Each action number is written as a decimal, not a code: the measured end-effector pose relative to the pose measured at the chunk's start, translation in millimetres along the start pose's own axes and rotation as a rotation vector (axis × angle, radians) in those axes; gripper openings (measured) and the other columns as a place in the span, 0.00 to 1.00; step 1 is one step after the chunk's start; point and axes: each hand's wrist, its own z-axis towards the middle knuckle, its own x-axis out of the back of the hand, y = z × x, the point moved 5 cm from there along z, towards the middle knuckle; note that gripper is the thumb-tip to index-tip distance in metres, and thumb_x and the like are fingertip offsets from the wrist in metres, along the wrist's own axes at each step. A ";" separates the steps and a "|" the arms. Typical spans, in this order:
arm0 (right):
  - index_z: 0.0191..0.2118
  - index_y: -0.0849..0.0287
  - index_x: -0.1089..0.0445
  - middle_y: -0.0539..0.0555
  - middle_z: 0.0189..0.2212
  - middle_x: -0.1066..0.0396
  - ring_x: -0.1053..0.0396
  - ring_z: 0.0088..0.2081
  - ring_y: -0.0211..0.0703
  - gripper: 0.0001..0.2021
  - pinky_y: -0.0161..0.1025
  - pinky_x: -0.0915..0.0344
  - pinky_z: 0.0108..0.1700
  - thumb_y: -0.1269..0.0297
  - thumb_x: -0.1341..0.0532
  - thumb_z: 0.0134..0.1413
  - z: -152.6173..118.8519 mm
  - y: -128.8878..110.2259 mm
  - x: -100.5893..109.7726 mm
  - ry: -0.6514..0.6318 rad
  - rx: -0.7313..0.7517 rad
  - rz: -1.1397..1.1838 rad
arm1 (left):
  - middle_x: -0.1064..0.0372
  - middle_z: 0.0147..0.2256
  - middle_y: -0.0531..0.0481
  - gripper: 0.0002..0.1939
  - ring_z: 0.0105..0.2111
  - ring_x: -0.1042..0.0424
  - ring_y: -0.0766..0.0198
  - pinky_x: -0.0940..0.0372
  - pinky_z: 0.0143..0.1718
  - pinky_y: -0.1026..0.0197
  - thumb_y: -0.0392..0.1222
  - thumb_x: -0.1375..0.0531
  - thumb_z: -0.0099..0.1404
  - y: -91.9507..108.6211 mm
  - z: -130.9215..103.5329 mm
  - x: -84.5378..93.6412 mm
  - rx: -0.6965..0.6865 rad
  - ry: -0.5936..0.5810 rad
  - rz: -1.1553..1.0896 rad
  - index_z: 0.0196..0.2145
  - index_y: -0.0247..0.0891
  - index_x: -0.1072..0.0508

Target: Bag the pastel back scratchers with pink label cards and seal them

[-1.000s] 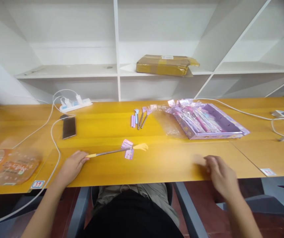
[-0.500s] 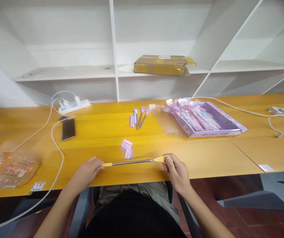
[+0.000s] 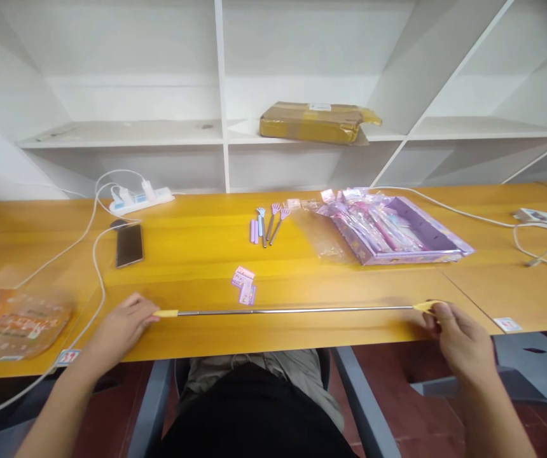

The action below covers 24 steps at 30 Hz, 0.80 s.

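Note:
A yellow telescopic back scratcher [image 3: 297, 310] stretches between my hands above the front of the table, its thin metal rod pulled out long. My left hand [image 3: 123, 327] is closed on the yellow handle end. At the other end my right hand [image 3: 462, 337] grips the yellow scratcher head, whose tip the fingers partly hide. Beyond the rod lie small pink-and-purple cards [image 3: 245, 284]. Farther back rest several small scratcher heads on short metal rods [image 3: 273, 226], blue and purple, beside loose purple handle tubes [image 3: 254, 231].
A purple box [image 3: 416, 256] holds several wrapped scratchers, with clear plastic wrappers [image 3: 328, 245] beside it. On the left are a phone [image 3: 130, 245], a power strip [image 3: 142, 200], a white cable [image 3: 100, 280] and an orange plastic bag [image 3: 25, 324]. A taped carton [image 3: 311, 124] sits on the shelf.
My hands have moved apart, the left leftwards and the right far to the right. The back scratcher's metal rod has lengthened between them.

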 end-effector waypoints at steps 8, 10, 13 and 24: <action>0.31 0.53 0.33 0.51 0.21 0.33 0.35 0.24 0.45 0.32 0.45 0.40 0.30 0.25 0.45 0.58 9.0 16.3 -22.3 -0.027 -0.102 0.067 | 0.22 0.36 0.47 0.22 0.38 0.27 0.56 0.30 0.43 0.56 0.58 0.47 0.81 5.4 -2.7 -26.2 0.032 0.114 -0.083 0.43 0.42 0.20; 0.32 0.53 0.32 0.51 0.21 0.33 0.35 0.24 0.45 0.32 0.45 0.39 0.30 0.25 0.44 0.58 12.6 17.8 -23.4 -0.028 -0.099 0.064 | 0.22 0.36 0.48 0.22 0.38 0.27 0.57 0.29 0.42 0.57 0.58 0.47 0.81 5.3 -1.6 -25.8 0.033 0.113 -0.099 0.43 0.42 0.20; 0.31 0.54 0.32 0.54 0.22 0.30 0.34 0.24 0.46 0.30 0.46 0.38 0.30 0.28 0.44 0.60 14.2 20.4 -22.8 -0.037 -0.072 0.056 | 0.22 0.37 0.49 0.21 0.39 0.26 0.57 0.29 0.43 0.57 0.58 0.47 0.80 3.8 -2.1 -23.6 0.064 0.071 -0.105 0.42 0.43 0.19; 0.33 0.54 0.31 0.59 0.26 0.25 0.28 0.30 0.54 0.20 0.49 0.37 0.38 0.45 0.49 0.65 12.7 23.4 -22.3 0.011 -0.066 -0.119 | 0.20 0.36 0.49 0.25 0.38 0.23 0.58 0.28 0.41 0.59 0.60 0.48 0.80 15.2 -3.3 -25.3 0.091 0.066 -0.159 0.41 0.43 0.18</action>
